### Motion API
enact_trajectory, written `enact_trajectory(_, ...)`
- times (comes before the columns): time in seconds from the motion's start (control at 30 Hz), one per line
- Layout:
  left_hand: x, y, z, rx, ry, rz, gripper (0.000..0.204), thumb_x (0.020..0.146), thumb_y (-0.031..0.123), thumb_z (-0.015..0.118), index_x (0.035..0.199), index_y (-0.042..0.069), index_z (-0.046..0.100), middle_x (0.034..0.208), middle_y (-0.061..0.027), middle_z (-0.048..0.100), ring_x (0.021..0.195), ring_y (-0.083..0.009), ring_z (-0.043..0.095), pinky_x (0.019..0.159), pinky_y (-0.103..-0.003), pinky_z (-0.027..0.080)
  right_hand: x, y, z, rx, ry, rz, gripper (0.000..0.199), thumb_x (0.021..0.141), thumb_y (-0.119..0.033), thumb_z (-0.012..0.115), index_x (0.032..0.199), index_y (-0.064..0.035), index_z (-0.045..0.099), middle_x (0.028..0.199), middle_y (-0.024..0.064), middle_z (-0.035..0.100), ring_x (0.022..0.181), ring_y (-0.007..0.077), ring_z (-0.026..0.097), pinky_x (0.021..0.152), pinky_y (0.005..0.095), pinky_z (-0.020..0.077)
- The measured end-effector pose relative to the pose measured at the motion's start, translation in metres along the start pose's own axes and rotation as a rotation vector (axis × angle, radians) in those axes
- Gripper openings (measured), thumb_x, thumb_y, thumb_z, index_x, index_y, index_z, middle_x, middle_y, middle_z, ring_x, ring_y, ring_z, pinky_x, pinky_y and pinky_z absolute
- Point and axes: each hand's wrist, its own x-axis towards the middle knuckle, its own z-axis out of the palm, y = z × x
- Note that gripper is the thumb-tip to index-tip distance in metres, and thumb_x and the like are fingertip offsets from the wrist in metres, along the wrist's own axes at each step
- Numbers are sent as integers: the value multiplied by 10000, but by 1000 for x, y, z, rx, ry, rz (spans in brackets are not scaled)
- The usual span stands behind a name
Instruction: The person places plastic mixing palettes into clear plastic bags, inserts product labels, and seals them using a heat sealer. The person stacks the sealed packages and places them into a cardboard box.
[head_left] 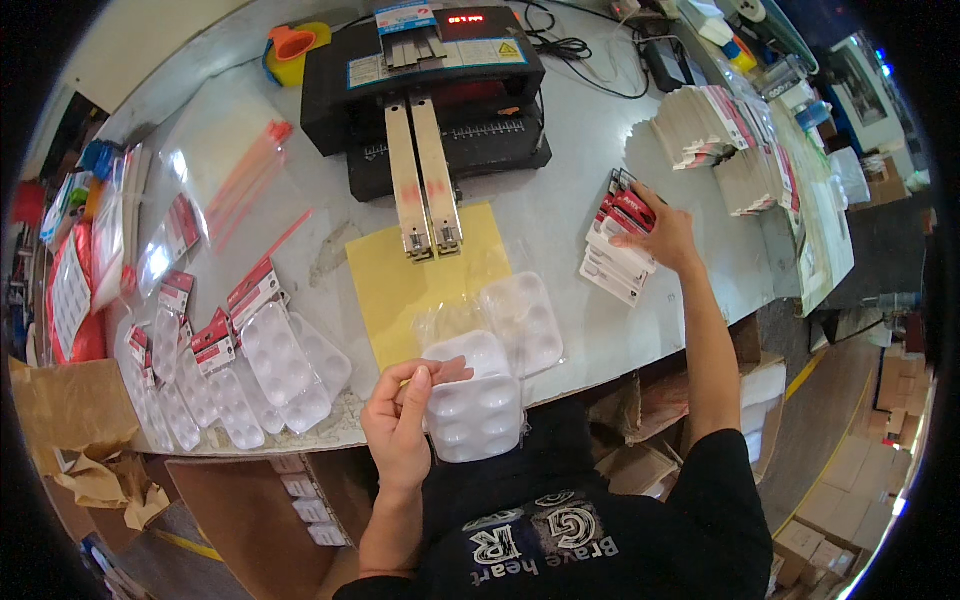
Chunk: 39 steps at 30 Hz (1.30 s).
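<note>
Two hands [400, 425], one sealing machine [425, 85], one yellow mat [395, 275].

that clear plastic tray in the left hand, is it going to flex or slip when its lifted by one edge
The clear plastic tray looks like thin moulded sheet with shallow wells, so it is probably very light and may bend a little. The left hand pinches only its left edge, so the far side could sag or twist. Its glossy surface suggests it may slide in a loose grip.

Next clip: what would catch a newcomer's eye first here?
The big black machine at the table's far middle, its two metal arms reaching over a yellow sheet. Nearer, the left hand holds a clear plastic blister tray, while the right hand rests on a stack of printed cards.
</note>
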Motion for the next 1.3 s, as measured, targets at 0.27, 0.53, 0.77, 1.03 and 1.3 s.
enact_trajectory(0.27,-3,16,7,136,-77,-87,245,952,62,494,1130,-75,592,1059,-156,669,1000,-182,632,886,-267,472,-76,-128,-58,620,149,-96,554,645,-208,840,1135,-69,623,867,90,704,792,135,652,656,283,498)
enact_trajectory(0.53,-10,21,3,330,-77,-22,139,941,76,534,978,-31,615,870,-33,661,794,-60,551,732,-202,445,-103,-230,-50,339,-152,-729,372,756,-400,731,774,-69,560,584,106,557,532,281,583,467,360,429)
enact_trajectory(0.77,-5,13,-6,375,-7,45,119,916,105,588,941,-2,631,666,-47,621,591,-39,475,542,-205,410,-98,-229,-45,380,-254,-807,262,773,-266,745,736,-55,594,536,120,505,460,280,506,449,339,378)
enact_trajectory(1.03,-2,11,-14,534,22,165,144,919,115,587,924,-16,647,700,-19,629,633,-32,487,566,-197,409,-89,-217,-42,543,-297,-658,214,827,-192,697,775,-4,610,579,96,565,461,196,546,447,283,412)
enact_trajectory(1.3,11,2,-15,348,269,141,228,950,149,549,924,-54,650,741,17,608,672,-26,468,587,-185,386,-109,-196,-29,1037,-745,-19,163,899,-112,607,919,29,687,709,55,649,564,100,623,459,203,434)
